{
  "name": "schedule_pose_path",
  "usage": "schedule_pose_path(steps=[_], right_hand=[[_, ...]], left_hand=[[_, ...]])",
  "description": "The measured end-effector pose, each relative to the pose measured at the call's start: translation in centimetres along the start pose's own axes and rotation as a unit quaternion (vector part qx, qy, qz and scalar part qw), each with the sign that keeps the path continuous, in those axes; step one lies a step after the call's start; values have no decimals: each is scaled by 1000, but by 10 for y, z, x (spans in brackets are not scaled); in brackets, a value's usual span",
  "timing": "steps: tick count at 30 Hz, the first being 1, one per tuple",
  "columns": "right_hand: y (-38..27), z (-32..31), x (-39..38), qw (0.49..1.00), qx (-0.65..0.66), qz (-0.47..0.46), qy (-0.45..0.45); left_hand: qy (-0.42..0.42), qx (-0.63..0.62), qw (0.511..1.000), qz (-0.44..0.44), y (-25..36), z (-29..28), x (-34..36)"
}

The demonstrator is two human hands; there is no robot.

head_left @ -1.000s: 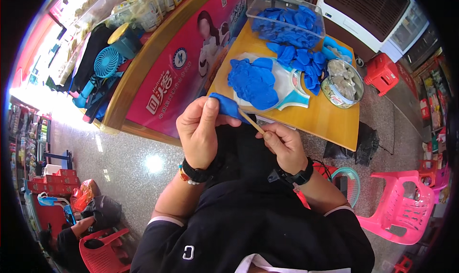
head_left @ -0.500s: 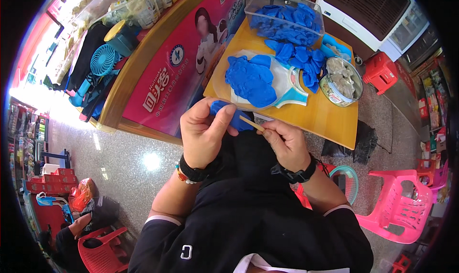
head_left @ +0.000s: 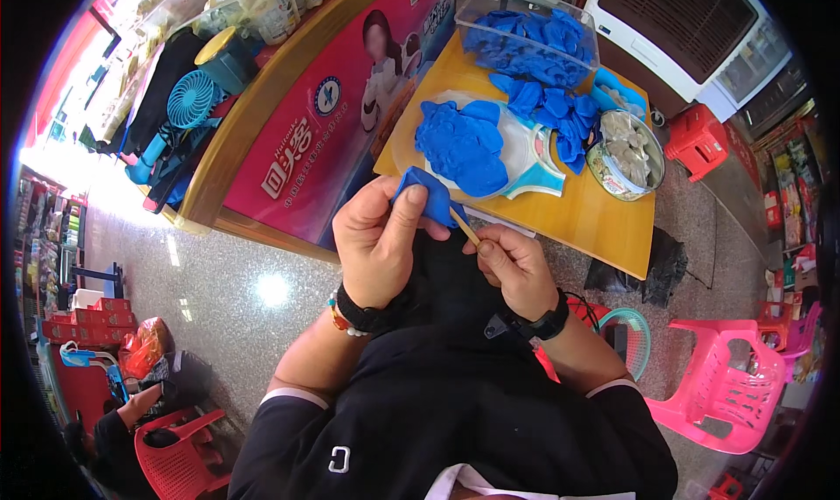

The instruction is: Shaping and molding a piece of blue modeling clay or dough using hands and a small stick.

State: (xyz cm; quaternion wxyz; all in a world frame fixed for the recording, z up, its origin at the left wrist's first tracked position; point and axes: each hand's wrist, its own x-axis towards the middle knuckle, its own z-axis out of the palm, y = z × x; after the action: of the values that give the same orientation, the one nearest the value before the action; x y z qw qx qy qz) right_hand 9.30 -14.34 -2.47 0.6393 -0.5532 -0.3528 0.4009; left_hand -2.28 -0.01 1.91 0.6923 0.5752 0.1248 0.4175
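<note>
My left hand [head_left: 374, 242] pinches a thin, soft blue petal-shaped piece [head_left: 425, 194] between thumb and fingers, in front of the table's near edge. In my right hand [head_left: 518, 271] is a slim pale wooden stick [head_left: 468, 229]. The stick's far end meets the right edge of the blue piece; whether it lies on or behind the piece is hard to see. Just beyond my hands, a heap of flat blue pieces [head_left: 459, 146] lies on a pale round sheet, with a white and teal item [head_left: 544, 181] beside it.
On the wooden table [head_left: 612, 237] stand a clear bin [head_left: 595, 58] of blue pieces, loose blue pieces [head_left: 560, 115] and a round tin [head_left: 612, 176] with greyish pieces. A counter with a pink panel [head_left: 297, 132] rises on the left. A pink chair [head_left: 726, 369] is at right; someone sits lower left.
The blue piece in my left hand has tilted up and shows more of its face. The stick has turned steeper, its tip now against the piece's edge.
</note>
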Motion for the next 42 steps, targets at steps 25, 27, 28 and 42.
schedule_pose_path(steps=[25, 27, 28, 42], right_hand=[[-13, -12, 5, 988, -143, -57, -18], [-13, -13, 6, 986, -152, -70, -9], [-10, -14, 7, 986, -152, -70, -7], [-15, -3, 5, 959, -215, -163, 84]], left_hand=[[-123, 123, 978, 119, 2, -27, 24], [-128, 160, 970, 132, 10, -24, 22], [-133, 197, 960, 146, 12, -22, 21], [-64, -3, 997, 47, 0, -12, -1]])
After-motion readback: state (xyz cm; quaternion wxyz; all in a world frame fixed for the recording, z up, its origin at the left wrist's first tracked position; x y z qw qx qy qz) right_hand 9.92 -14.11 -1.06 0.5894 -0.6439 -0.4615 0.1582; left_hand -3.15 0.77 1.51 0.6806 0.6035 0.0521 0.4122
